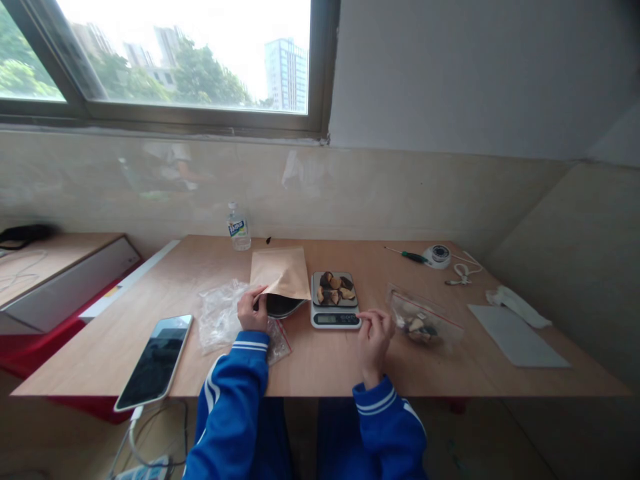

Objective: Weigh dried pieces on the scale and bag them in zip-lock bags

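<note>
My left hand (251, 312) has its grip on the brown paper bag's (281, 273) mouth; my right hand (374, 332) rests loose, holding nothing, beside the scale (335, 319). Nuts (334, 288) lie weighed, still unbagged; more wait in the zip bag (423, 323) on the surface (325, 360)

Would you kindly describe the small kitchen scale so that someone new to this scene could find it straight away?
Start at the wooden table under the window and look to its middle. The scale sits there between the brown paper bag and the clear zip bag, with the right hand at its front corner. It alone has a metal platform heaped with dark and tan pieces and a display strip in front.
</note>
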`<move>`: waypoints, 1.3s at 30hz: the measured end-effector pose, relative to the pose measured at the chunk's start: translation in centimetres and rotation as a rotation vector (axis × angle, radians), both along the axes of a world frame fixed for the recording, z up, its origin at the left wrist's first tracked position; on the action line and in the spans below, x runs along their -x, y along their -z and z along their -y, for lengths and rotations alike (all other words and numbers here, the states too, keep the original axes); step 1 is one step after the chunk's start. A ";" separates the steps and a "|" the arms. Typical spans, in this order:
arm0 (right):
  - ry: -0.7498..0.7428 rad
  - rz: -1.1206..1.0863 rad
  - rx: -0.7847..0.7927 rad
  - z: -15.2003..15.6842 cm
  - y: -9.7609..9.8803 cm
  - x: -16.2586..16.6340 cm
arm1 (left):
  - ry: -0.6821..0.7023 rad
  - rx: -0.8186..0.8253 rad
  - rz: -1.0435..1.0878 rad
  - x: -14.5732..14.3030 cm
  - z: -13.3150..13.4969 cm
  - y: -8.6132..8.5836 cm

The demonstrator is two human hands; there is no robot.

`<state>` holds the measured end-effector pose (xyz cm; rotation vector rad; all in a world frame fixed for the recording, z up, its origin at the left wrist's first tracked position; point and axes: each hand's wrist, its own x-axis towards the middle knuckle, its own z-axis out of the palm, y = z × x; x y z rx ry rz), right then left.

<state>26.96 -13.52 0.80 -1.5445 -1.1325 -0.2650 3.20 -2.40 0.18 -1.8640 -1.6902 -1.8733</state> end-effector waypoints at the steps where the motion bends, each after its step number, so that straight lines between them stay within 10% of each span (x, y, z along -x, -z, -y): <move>1: 0.013 -0.003 -0.007 0.0 0.0 0.0 | -0.007 0.009 -0.006 0.0 -0.1 0.0; 10: -0.008 -0.014 0.013 -0.3 0.4 -0.1 | -0.206 0.292 -0.119 -0.2 -1.7 0.5; 20: -0.053 0.004 0.109 -0.9 0.5 -0.1 | -0.123 -0.021 -0.123 -0.4 1.4 -2.6; 24: -0.045 0.041 0.153 -1.2 0.9 0.0 | 0.086 0.092 -0.080 -0.4 4.4 -3.7; 29: -0.045 0.053 0.168 -1.6 1.3 0.2 | 0.096 0.484 -0.240 -0.1 7.3 -0.3; 39: -0.176 -0.351 0.005 0.8 -0.8 2.6 | 0.049 0.522 -0.341 -0.6 7.8 1.6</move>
